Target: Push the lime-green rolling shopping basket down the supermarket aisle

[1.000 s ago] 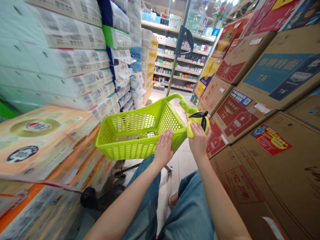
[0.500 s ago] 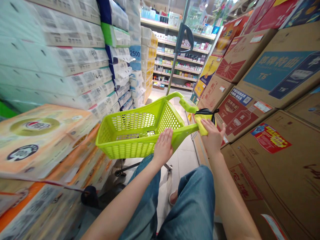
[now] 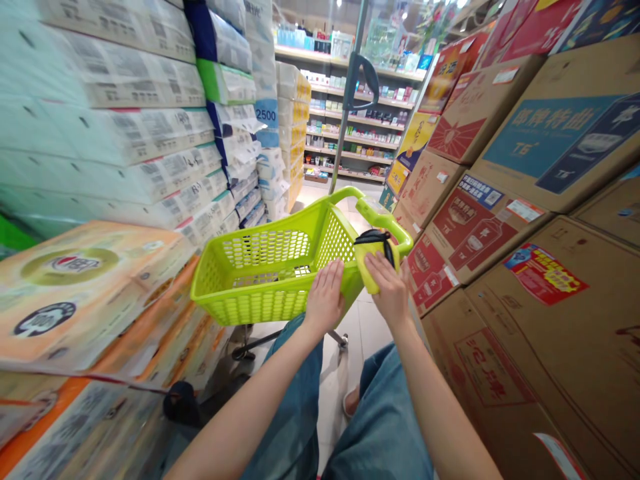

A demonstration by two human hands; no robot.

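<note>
A bright green shopping cart basket (image 3: 260,303) with perforated walls stands in front of me. My left hand (image 3: 325,293) lies on the upper edge of its near side, fingers stretched out and close together. In my right hand (image 3: 387,287) is a yellow cloth (image 3: 367,263) with black edging. The hand presses it against the handle arm near the basket's right corner. The cart's green handle (image 3: 383,219) curves out beyond the cloth. The cloth and hand cover part of the handle arm.
Wrapped paper packs (image 3: 150,133) are stacked high on the left, with orange cartons (image 3: 95,287) below. Cardboard boxes (image 3: 545,267) wall the right side. Ahead are a grey pole (image 3: 345,127) with a loop handle and shelves (image 3: 360,137) of small goods. A caster (image 3: 343,341) stands by my legs.
My right hand has moved left with the yellow cloth, from the outer end of the handle arm to near the basket corner. The left hand stays on the basket's edge.
</note>
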